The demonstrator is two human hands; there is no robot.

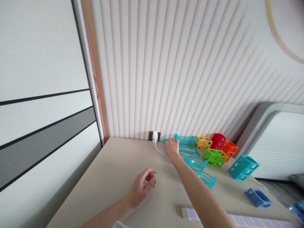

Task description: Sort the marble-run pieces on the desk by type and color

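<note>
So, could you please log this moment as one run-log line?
right hand: on teal track piece by the wall | left hand: loosely curled, holding nothing, over table | colored cube blocks beside the track

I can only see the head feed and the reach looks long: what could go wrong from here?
1. The right hand grips a teal track piece close to the white charger and its cable; pulling the piece could snag the cable.
2. The forearm crosses beside the curved teal track; drawing back may sweep it.
3. The teal cube sits near the table edge and could be knocked off.
</note>
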